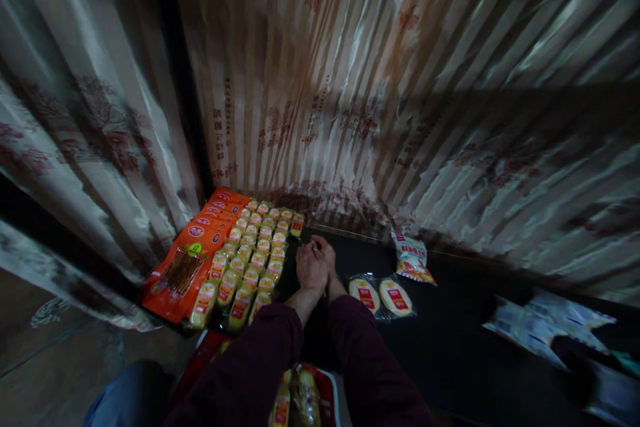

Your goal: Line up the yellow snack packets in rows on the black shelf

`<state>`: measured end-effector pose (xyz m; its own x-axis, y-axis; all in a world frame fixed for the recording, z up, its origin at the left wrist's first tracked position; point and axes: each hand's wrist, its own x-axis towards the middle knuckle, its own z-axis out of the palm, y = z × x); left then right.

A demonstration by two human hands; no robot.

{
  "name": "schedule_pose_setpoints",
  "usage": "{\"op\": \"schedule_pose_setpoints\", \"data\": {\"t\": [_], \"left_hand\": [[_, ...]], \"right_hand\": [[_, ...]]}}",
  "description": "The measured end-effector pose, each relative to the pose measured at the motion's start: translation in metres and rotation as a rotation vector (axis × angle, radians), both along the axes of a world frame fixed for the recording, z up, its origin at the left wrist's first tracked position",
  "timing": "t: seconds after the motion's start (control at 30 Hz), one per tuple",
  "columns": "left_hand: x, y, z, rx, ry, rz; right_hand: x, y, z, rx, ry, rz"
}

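Observation:
My left hand and my right hand are pressed together over the black surface, fingers curled in. Whatever lies between the fingers, if anything, is hidden. Just left of them stand close rows of small yellow wrapped cakes with red and white labels. The nearest single wrapped cake is at the back right corner of those rows. To the right of my hands lie two round pale wrapped pastries with red labels. A white and orange snack bag sits farther back.
Overlapping orange snack packets line the far left. A red box with wrapped cakes in it is below my forearms. Blurred pale packets lie at the right. Striped printed sheeting hangs behind the black table.

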<state>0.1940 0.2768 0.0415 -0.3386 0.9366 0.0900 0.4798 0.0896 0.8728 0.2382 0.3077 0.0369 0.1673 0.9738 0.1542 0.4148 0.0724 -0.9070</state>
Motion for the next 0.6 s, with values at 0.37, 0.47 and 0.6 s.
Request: {"op": "schedule_pose_setpoints", "data": {"t": [0.37, 0.47, 0.6], "left_hand": [[-0.012, -0.111, 0.042, -0.081, -0.081, -0.071], [-0.023, -0.135, 0.044, -0.069, -0.082, -0.105], [-0.036, -0.163, 0.039, -0.057, -0.074, -0.151]], "right_hand": [[0.011, -0.087, -0.003, 0.089, -0.145, -0.020], [0.006, -0.110, -0.004, 0.151, -0.198, -0.023], [0.000, -0.135, -0.006, 0.162, -0.239, -0.011]]}}
